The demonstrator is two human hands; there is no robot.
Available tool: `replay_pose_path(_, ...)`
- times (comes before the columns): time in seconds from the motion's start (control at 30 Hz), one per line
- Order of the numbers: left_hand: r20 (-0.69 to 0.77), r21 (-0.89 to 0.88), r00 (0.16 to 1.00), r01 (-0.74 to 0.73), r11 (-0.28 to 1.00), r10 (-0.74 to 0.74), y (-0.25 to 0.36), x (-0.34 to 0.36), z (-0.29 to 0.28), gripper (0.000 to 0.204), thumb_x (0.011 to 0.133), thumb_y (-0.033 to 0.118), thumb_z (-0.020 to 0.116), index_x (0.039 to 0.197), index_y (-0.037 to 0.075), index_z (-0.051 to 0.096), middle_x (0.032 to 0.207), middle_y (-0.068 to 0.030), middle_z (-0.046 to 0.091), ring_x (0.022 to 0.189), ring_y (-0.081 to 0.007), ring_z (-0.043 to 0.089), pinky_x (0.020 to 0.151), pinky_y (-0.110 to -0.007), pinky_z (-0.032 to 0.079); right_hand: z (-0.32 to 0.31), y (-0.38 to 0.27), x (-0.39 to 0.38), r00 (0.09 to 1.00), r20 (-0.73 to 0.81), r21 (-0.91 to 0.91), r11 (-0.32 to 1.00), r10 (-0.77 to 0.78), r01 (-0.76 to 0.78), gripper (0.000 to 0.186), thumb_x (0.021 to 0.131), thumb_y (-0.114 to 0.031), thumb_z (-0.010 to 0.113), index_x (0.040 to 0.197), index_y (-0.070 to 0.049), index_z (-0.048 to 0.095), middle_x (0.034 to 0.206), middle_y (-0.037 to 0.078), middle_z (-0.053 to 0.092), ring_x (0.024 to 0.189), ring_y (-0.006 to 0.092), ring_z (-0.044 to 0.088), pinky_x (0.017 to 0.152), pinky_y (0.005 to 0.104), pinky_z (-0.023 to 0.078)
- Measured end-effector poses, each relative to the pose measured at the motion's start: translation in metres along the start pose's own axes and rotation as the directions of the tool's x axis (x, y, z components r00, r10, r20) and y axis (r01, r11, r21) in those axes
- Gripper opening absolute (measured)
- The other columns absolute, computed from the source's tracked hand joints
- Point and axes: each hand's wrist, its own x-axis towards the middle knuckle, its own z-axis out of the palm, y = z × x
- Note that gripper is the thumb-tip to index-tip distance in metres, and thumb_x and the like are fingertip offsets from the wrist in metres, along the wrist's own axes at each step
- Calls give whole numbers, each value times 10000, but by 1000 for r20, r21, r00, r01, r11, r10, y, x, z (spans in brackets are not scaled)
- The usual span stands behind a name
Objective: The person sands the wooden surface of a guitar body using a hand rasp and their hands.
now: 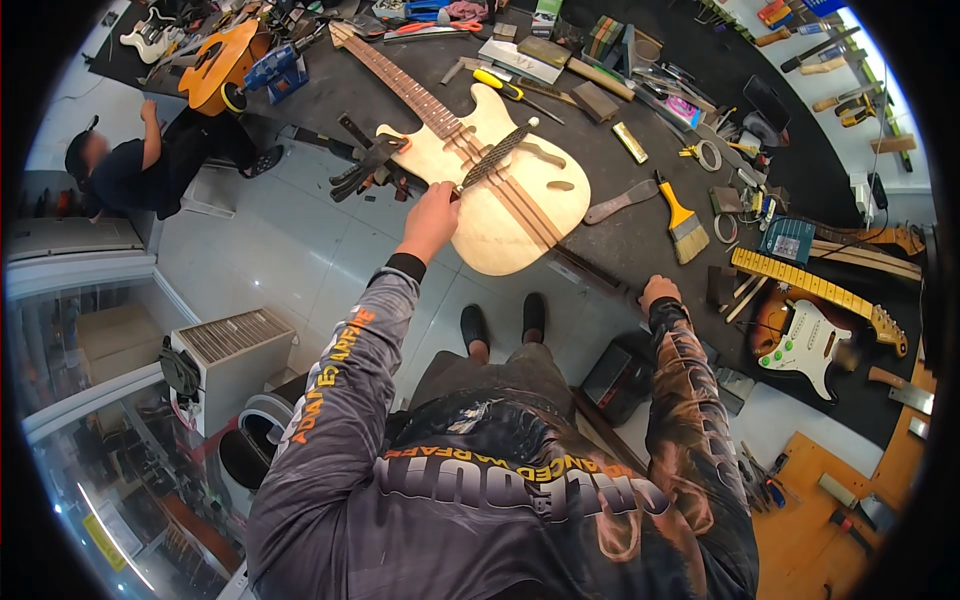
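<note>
A pale unfinished electric guitar body (485, 240) with dark stripes down its middle lies at the bench edge. Its fretted neck (405, 88) points to the far left. My left hand (430, 222) is closed at the near end of a dark, rough-textured rasp (495, 156), which slants across the body. At the bench edge, right of the guitar, my right hand (659, 290) is curled; what its fingers grip cannot be made out. Beside the body's left horn are black clamps (368, 160) with an orange part.
A yellow-handled brush (684, 222), a scraper (620, 202) and a yellow screwdriver (505, 86) lie on the dark bench. A sunburst guitar (800, 340) lies at right. Another person (135, 165) sits at far left near an acoustic guitar (222, 65). A slatted-top box (230, 350) stands on the floor.
</note>
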Motion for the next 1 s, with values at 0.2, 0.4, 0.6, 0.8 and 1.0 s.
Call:
replay_pose_path(0.2, 190, -709, 979, 193, 678, -81, -6, -19, -4, 312, 1164, 322, 599, 1294, 42, 641, 881, -39, 635, 804, -201, 675, 699, -324, 541, -5, -5, -1, 1000, 0, 9, 1000, -19, 19, 620, 951, -400, 906, 1393, -35, 671, 1453, 221, 701, 1387, 403, 673, 1152, 487, 571)
replay_pose_path(0.4, 522, -852, 851, 518, 77, 46, 31, -70, -39, 433, 1229, 436, 449, 1343, 57, 628, 808, 25, 512, 569, -74, 435, 490, -257, 366, -4, -1, -4, 1000, 11, 4, 1000, -7, 7, 630, 950, -408, 907, 1401, -35, 675, 1473, 222, 696, 1399, 398, 668, 1157, 483, 567)
replay_pose_path(0.6, 521, -843, 839, 535, -58, 159, 37, -98, -36, 466, 1237, 464, 423, 1361, 54, 606, 834, 2, 528, 565, -89, 447, 490, -267, 386, -5, 0, -5, 1000, 20, -10, 1000, -11, 11, 634, 959, -409, 898, 1412, -26, 671, 1479, 230, 694, 1406, 393, 666, 1166, 478, 559)
replay_pose_path(0.8, 370, -929, 929, 371, 23, -20, 40, -105, -38, 313, 1227, 385, 505, 1325, 94, 565, 889, -23, 602, 583, -103, 518, 512, -260, 412, -1, 9, -4, 996, -33, -43, 996, -84, 83, 603, 959, -413, 890, 1359, -20, 669, 1394, 226, 721, 1342, 399, 698, 1121, 482, 582)
replay_pose_path(1.0, 224, -922, 955, 273, 275, -195, 19, -126, -14, 233, 1200, 252, 555, 1362, 85, 543, 877, -16, 629, 611, -81, 554, 522, -252, 431, 25, 27, 3, 952, -190, -63, 971, -239, 231, 530, 898, -379, 926, 1200, -39, 656, 1266, 218, 736, 1219, 418, 731, 1007, 508, 615)
